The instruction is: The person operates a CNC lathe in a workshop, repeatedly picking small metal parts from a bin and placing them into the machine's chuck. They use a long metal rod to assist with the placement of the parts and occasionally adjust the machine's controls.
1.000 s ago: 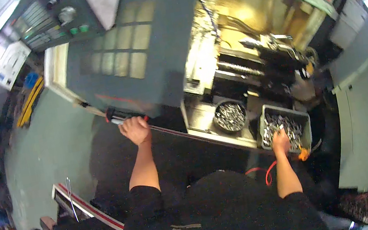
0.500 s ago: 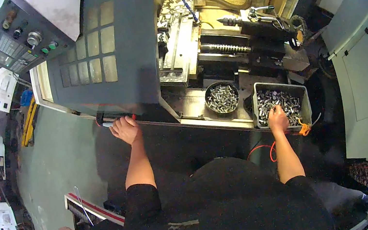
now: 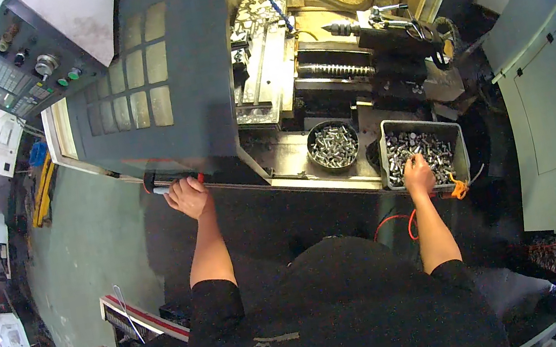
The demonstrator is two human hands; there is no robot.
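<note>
My left hand [image 3: 190,196] is closed around the handle [image 3: 160,187] at the lower edge of the lathe's dark sliding door [image 3: 190,77]. Over the near side of a grey plastic bin [image 3: 464,147] is my right hand [image 3: 418,175], its fingers curled down among small shiny metal cylinders [image 3: 429,147]. Whatever the fingertips pinch is hidden by the hand. Left of the bin, a round dark pan [image 3: 312,161] holds more short metal pieces [image 3: 334,146].
Behind the bins lie the lathe's open bay, its lead screw [image 3: 338,70] and tailstock [image 3: 383,28]. A control panel [image 3: 26,73] is at upper left, and a grey cabinet [image 3: 553,110] stands at right. An orange air gun [image 3: 459,190] hangs by the bin.
The view has shifted slightly. My left hand stays on the door handle and my right hand stays at the bin of metal pieces, with little visible movement.
</note>
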